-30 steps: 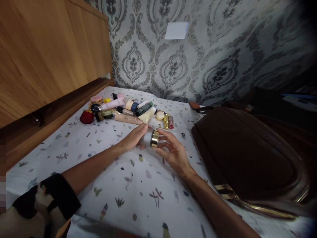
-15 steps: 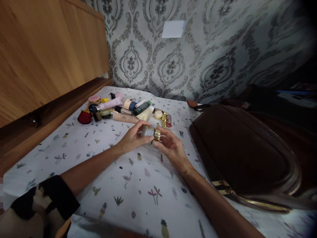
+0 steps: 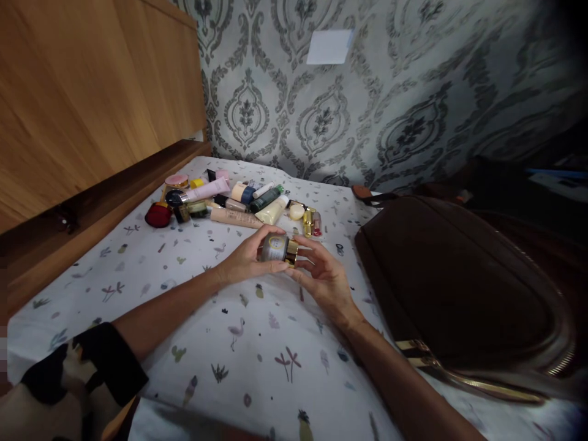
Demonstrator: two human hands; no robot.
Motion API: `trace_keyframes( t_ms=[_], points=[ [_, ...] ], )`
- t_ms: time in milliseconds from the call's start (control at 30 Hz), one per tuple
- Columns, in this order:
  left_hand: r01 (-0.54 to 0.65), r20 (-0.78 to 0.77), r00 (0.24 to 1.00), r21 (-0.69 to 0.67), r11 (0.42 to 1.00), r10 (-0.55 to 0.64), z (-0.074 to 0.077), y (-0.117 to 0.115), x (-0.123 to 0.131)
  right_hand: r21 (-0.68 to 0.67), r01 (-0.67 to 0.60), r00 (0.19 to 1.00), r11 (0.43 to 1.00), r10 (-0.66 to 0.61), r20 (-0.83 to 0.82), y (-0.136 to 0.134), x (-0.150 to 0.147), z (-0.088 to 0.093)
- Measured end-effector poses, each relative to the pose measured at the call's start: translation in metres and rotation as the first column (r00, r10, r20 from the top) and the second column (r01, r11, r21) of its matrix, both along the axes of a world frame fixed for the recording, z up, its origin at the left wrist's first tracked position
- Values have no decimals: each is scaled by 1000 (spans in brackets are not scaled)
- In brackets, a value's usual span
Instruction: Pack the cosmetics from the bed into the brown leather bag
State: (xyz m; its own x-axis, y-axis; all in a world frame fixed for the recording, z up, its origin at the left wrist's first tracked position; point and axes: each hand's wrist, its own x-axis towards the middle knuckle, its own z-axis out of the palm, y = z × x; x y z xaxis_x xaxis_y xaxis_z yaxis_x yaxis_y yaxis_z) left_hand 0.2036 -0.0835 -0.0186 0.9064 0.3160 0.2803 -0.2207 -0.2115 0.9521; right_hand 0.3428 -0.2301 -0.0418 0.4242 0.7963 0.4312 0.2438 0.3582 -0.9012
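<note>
A small glass cosmetic bottle (image 3: 275,247) with a shiny gold cap lies on its side between my hands, above the printed sheet. My left hand (image 3: 250,257) is closed around the glass body, thumb below and fingers over the top. At the cap end, my right hand (image 3: 324,272) pinches the gold cap (image 3: 292,253) between thumb and fingertips. Just beyond my hands lies a beige tube (image 3: 235,218), with a cream tube (image 3: 272,210) beside it. A gold lipstick tube (image 3: 308,223) stands out to the right of them.
More cosmetics lie in a heap farther back, among them a lilac tube (image 3: 205,190) and a dark red case (image 3: 158,215). A large brown leather bag (image 3: 450,275) rests at the right. A wooden panel (image 3: 101,92) borders the left side; patterned wallpaper (image 3: 248,110) is behind.
The bottle has turned slightly in my hands, so more of its label faces me. The whole view has shifted a little; both hands keep their hold.
</note>
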Motion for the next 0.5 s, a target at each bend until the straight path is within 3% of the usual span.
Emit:
trace_keyframes(
  t_ms=[333, 500],
  points=[
    [49, -17, 999, 19, 999, -49, 1, 5, 0, -61, 1, 995, 998, 5, 102, -2, 2, 5],
    [44, -14, 999, 14, 999, -44, -2, 6, 1, -90, -35, 999, 995, 35, 5, -1, 5, 4]
  ],
)
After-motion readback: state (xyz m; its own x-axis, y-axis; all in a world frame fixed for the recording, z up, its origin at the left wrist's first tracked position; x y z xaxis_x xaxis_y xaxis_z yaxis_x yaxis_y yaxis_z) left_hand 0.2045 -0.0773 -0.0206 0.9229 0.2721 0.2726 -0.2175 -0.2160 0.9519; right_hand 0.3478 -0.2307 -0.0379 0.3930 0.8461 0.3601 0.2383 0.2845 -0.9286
